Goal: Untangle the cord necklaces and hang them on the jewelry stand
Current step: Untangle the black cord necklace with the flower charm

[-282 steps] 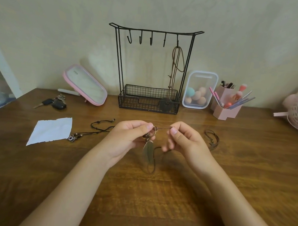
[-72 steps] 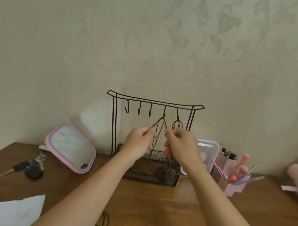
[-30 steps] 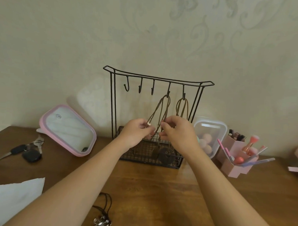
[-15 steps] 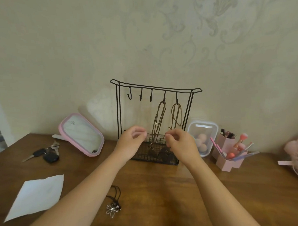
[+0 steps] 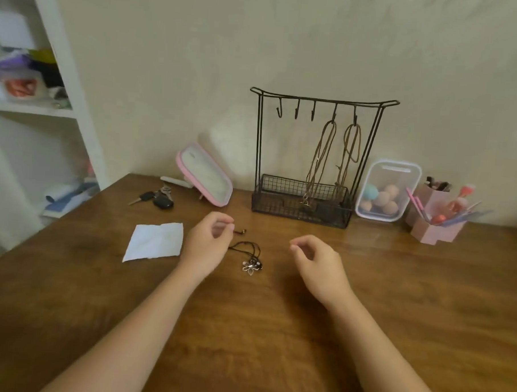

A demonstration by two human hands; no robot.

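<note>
My left hand (image 5: pixel 208 241) and right hand (image 5: pixel 316 260) hovered loosely curled, both empty, in front of the jewelry stand (image 5: pixel 280 205). Between them, well short of the stand, the black cord necklace (image 5: pixel 249 250) lay bunched on the worktop (image 5: pixel 275 330). I judged it light and limp, best pinched on the cord just above its pendant (image 5: pixel 250 266). It ran from the pendant up to a beaded end (image 5: pixel 242 232) nearer the stand.

No legible text, numbers, brands or signs anywhere in view. One small mark sits near the top corner of the mirror (image 5: pixel 205 175), too blurred to read.
</note>
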